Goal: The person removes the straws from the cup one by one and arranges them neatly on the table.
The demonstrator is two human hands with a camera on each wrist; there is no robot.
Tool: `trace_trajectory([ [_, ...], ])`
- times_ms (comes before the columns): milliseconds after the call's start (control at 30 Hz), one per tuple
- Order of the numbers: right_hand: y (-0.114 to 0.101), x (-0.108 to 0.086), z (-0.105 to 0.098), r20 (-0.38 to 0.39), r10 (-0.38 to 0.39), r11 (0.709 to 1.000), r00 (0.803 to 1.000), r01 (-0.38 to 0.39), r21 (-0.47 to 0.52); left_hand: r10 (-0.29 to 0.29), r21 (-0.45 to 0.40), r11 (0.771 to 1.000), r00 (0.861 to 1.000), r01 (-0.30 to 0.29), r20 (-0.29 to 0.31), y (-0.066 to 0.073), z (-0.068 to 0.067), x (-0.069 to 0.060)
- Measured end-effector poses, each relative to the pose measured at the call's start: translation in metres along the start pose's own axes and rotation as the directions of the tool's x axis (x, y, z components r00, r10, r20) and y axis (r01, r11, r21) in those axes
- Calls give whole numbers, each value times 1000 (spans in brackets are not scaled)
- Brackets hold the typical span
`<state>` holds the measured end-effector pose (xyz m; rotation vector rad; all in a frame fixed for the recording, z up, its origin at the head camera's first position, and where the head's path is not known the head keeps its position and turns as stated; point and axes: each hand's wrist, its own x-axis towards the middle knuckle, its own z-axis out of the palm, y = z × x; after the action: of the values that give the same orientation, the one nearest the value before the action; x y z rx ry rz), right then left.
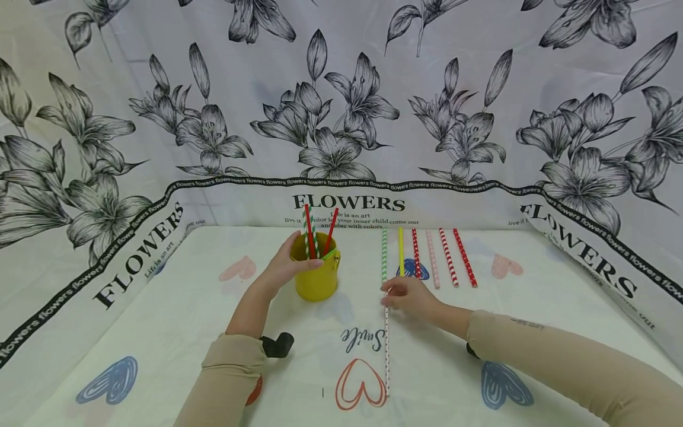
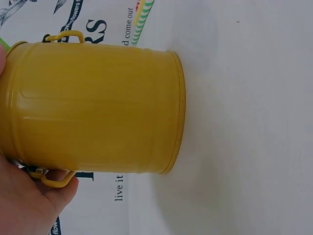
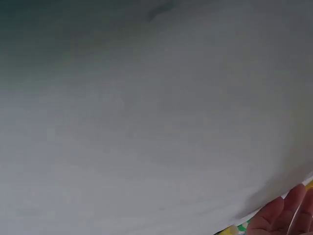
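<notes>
A small yellow bucket point(image 1: 317, 283) stands on the table, with green-striped and red paper straws point(image 1: 330, 232) in it. My left hand point(image 1: 281, 264) grips its rim, thumb over the near edge. The bucket's side wall point(image 2: 98, 107) fills much of the left wrist view. My right hand point(image 1: 411, 298) has its fingers curled at the far end of a white dotted straw point(image 1: 387, 356) and seems to pinch it. A green-striped straw point(image 1: 384, 255) lies in line just beyond, its near end by the fingers. In the right wrist view only fingertips point(image 3: 279, 215) show, at the lower right.
To the right lie a yellow straw point(image 1: 401, 252), a red dotted straw point(image 1: 415, 252), a pink straw point(image 1: 433, 261), a red-striped straw point(image 1: 449, 258) and another red dotted straw point(image 1: 465, 258), side by side. A flower-printed curtain point(image 1: 352, 142) hangs behind the white tablecloth point(image 1: 176, 332).
</notes>
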<state>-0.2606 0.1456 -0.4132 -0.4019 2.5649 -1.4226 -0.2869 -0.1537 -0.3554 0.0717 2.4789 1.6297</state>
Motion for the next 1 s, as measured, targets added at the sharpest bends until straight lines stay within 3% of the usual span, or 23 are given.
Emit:
trace_trajectory([
  [200,0,0,2,27,12,996,1000,-9,-88,4,-1,1000,1000,-4,-3,-1,0,1],
  [367,-3,-9,3,71,39,963,997,-19,-267,20,-4,1000,1000,-20,2,-3,0,1],
  [533,-17,-26,16,160,157,884,974,-67,-464,19,7,1000,1000,-19,6,-2,-2,0],
  [700,-32,-36,32,205,156,756,966,17,-654,15,9,1000,1000,-15,-4,0,-4,0],
  [767,-35,-38,36,196,167,726,966,14,-688,15,5,1000,1000,-15,2,-1,-4,0],
  [833,-35,-39,38,183,188,710,965,-5,-704,14,3,1000,1000,-14,10,-2,-3,1],
  [1000,-33,-39,37,182,208,704,961,-18,-710,26,-2,1000,999,-26,18,-2,-1,0],
])
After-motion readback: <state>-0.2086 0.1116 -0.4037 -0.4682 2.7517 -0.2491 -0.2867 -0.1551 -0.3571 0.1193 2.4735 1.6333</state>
